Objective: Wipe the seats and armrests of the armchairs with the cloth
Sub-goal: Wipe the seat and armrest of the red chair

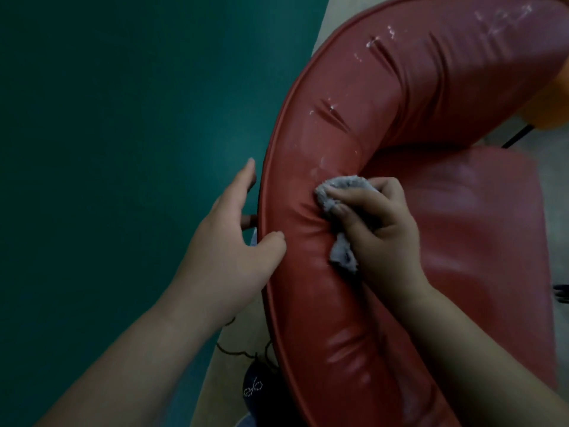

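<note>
A red armchair (pixel 385 118) filled the right side of the view, seen from above. Its padded backrest and armrest formed one curved band, sweeping from the upper right down to the bottom centre, with a raised piping seam along its outer edge. The covering looked like smooth, slightly glossy leather or vinyl. It was worn: pale flaked patches and small tears showed near the upper part of the curve, and several pleated creases ran across the padding. The flat seat cushion (pixel 480 241) lay inside the curve at right, with faint whitish streaks on it.

The right hand (pixel 381 229) pressed a small, crumpled grey cloth (pixel 338 195) against the inner face of the curved band, at the middle of the picture. Its fingers were curled closed around the cloth, with a ragged corner hanging out below the palm.

The left hand (pixel 234 238) rested on the outer edge of the band, just left of the cloth. Its fingers were spread and loosely open, the thumb lying on the red padding, gripping nothing else.

A dark green wall (pixel 123 149) filled the left side.
</note>
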Demonstrator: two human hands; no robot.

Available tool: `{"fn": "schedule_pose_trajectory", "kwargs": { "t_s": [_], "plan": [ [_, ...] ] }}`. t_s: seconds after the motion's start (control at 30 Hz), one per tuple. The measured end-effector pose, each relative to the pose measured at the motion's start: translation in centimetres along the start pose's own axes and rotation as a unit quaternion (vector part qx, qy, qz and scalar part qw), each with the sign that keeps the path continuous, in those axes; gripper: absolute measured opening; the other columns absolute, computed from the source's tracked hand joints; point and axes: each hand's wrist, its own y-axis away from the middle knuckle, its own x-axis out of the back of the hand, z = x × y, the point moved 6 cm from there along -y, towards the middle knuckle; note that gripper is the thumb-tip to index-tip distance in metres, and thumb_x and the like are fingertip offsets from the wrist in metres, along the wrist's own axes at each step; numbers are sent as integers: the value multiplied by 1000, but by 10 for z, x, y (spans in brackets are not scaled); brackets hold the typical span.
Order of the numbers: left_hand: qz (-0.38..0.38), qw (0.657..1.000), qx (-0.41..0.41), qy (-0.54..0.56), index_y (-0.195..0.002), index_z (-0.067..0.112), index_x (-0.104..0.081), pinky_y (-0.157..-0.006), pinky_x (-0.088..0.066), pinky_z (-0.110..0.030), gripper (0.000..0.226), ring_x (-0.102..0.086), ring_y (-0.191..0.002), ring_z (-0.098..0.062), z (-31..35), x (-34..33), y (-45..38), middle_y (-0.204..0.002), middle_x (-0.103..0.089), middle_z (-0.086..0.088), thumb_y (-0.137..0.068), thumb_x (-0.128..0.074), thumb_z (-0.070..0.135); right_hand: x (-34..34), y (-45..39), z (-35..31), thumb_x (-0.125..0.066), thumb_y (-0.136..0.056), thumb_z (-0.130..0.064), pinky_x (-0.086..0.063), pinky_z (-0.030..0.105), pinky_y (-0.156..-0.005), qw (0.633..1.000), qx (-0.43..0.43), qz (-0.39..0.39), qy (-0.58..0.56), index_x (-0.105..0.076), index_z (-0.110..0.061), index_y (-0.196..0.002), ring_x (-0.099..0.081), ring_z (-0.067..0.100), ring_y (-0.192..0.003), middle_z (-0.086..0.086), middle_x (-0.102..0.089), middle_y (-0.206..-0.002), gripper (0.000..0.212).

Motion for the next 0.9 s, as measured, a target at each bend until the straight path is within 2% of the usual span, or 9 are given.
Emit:
{"fn": "schedule_pose_trajectory", "kwargs": {
  "t_s": [0.1,0.23,0.33,0.47,0.57,0.67,0.8,0.87,0.9],
  "plan": [
    [2,1000,-4,12,-146,50,-25,-69,-40,2,90,-54,-102,18,7,-2,-12,-125,-42,45,-66,-59,29,0,-39,-13,-70,-83,-20,-41,12,-88,998,26,55,4,-69,-27,-102,-53,7,-93,-4,-48,-96,20],
    [-8,1000,-12,3,-145,46,-30,-77,-41,-1,88,-55,-102,19,14,-4,-25,-116,-47,50,-65,-59,23,-23,-61,-21,-71,-81,-32,-44,21,-90,994,99,-5,54,-72,-25,-106,-52,10,-95,-2,-45,-100,26],
    [-17,1000,-17,-5,-145,46,-31,-84,-38,-1,86,-49,-106,24,16,-2,-34,-114,-44,56,-65,-59,26,-4,-19,18,-68,-84,-26,-43,15,-84,998,56,-20,20,-69,-30,-101,-55,6,-93,2,-48,-99,18],
    [-34,999,-12,19,-147,41,-32,-103,-38,-24,91,-48,-119,13,18,-5,-44,-129,-50,38,-61,-60,34,17,2,46,-66,-81,-18,-43,16,-85,999,-49,-8,-12,-67,-31,-94,-57,9,-95,2,-53,-97,18],
    [-34,999,-18,14,-146,39,-35,-102,-42,-29,87,-56,-112,8,21,-6,-58,-123,-58,34,-64,-60,26,4,-43,16,-63,-84,-29,-42,17,-90,999,-2,48,-24,-67,-28,-104,-56,11,-96,2,-50,-99,20],
    [-48,998,-20,24,-146,37,-37,-103,-44,-40,85,-61,-110,-1,25,-7,-75,-124,-61,24,-66,-58,18,-11,-63,6,-65,-85,-27,-39,13,-90,999,43,17,-6,-69,-19,-109,-51,7,-96,6,-49,-100,25],
    [-75,997,-31,6,-145,40,-36,-106,-41,-37,88,-57,-113,4,29,-4,-83,-125,-59,29,-62,-60,25,10,-14,37,-72,-81,-8,-42,18,-85,997,-74,21,-23,-67,-24,-98,-57,11,-93,11,-55,-98,24],
    [-91,995,-30,9,-146,42,-34,-105,-41,-40,91,-57,-115,2,27,-5,-86,-128,-57,27,-59,-59,34,18,-17,33,-71,-82,-15,-44,19,-85,992,-89,71,-53,-68,-29,-96,-59,12,-94,10,-57,-98,20],
    [-100,994,-30,14,-146,42,-33,-105,-42,-42,92,-58,-116,-1,27,-5,-87,-129,-58,25,-58,-58,36,17,-28,23,-71,-83,-20,-44,19,-86,992,-60,90,-58,-69,-29,-96,-59,13,-95,8,-58,-98,16]
  ]
}}
